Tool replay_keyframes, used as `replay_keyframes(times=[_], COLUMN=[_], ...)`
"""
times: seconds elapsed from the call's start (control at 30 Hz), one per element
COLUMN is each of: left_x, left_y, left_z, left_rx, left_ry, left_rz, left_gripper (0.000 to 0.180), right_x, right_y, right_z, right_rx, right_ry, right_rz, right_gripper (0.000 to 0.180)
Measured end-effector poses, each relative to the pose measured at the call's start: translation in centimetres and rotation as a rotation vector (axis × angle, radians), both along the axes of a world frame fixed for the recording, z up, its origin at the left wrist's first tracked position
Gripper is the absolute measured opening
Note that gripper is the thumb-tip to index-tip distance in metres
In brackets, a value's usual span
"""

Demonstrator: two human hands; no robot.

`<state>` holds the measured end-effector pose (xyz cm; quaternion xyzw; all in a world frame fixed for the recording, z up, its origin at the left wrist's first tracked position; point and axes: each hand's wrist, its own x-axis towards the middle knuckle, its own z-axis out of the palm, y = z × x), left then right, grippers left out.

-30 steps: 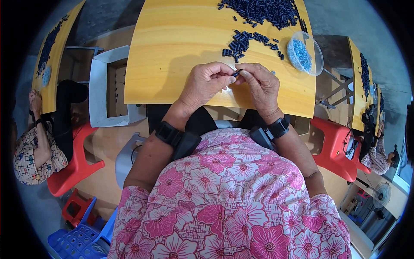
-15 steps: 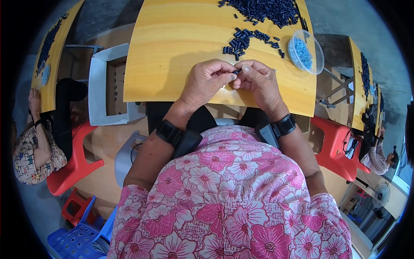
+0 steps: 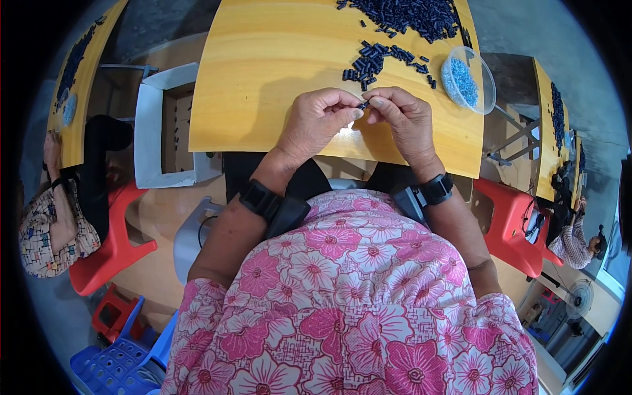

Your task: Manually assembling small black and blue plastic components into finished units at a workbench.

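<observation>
Over the near part of the yellow table, both my hands meet fingertip to fingertip. My left hand pinches a small dark-blue cylindrical piece between thumb and forefinger. From the other side, my right hand closes thumb and forefinger at the same piece's end; a smaller part there, if any, is too small to make out. Just beyond the hands lies a loose group of similar dark pieces. A clear round tub with tiny light-blue bits stands at the table's right edge.
A large heap of dark pieces covers the far right of the table. Left of the table is an open white box. Red stools flank me. Another person sits at a table on the left, with more people at right.
My right fingers have shifted and straightened slightly at the dark piece, with the hand a little further right. My left hand keeps its pinch almost in place.
</observation>
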<state>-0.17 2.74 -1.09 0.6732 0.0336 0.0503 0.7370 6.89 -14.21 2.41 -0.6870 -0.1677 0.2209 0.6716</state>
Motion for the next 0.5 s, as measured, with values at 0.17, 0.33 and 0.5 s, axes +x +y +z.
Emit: replay_keyframes(times=[0.17, 0.33, 0.5], left_x=[0.05, 0.07, -0.03], left_y=[0.00, 0.03, 0.06], left_z=[0.43, 0.29, 0.12], left_rx=[-0.021, -0.026, 0.001], left_ry=[0.016, 0.030, 0.035], left_rz=[0.010, -0.040, -0.031], left_gripper=[0.013, 0.013, 0.014], right_x=[-0.79, -0.51, -0.56], right_y=[0.31, 0.19, 0.21], right_z=[0.08, -0.26, 0.55], right_rx=[-0.038, 0.056, 0.071], right_ry=[-0.010, 0.046, 0.146], right_rz=[-0.043, -0.065, -0.113], right_gripper=[0.011, 0.010, 0.009])
